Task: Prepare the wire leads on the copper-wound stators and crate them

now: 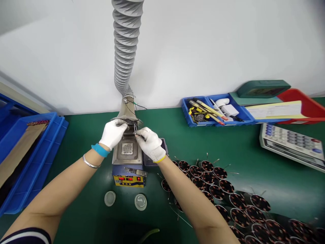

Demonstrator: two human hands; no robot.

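My left hand (113,134), in a white glove, is behind the solder pot (117,159), with thumb and fingers pinched together. What they hold, if anything, I cannot make out. Opposite it, my right hand (150,145) wears a white glove with a yellow cuff and pinches a thin metal wire piece (135,128). Both hands are just in front of the metal fume hood (126,110). Below them the pot's square of silvery solder (127,148) lies exposed. A flat metal scraper (135,171) rests across the pot's front, above the lit display panel (129,181).
A grey flexible duct (127,44) rises from the hood. Two small round dishes (110,198) sit in front. Many dark cylindrical parts with wire leads (216,191) stand at right. Blue bins (200,124) hold pens and tools, beside a scale (291,142). Blue trays (38,162) are stacked left.
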